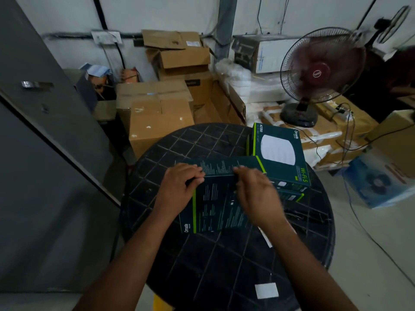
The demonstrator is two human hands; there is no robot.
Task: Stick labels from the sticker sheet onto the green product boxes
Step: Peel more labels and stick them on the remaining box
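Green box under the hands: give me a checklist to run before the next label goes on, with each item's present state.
1. Near green box lies flat on the round black table: ok.
2. Left hand steadies the box at its far edge: ok.
3. Right hand has a label ready in its fingers: cannot tell, the hand is blurred.
4. Sticker sheet within reach: cannot tell; only a small white square lies near the table's front edge, and a white strip shows under the right forearm.
5. Other green box clear of the working one: not ok, they overlap at the right.
6. Label already stuck on the near box: cannot tell.
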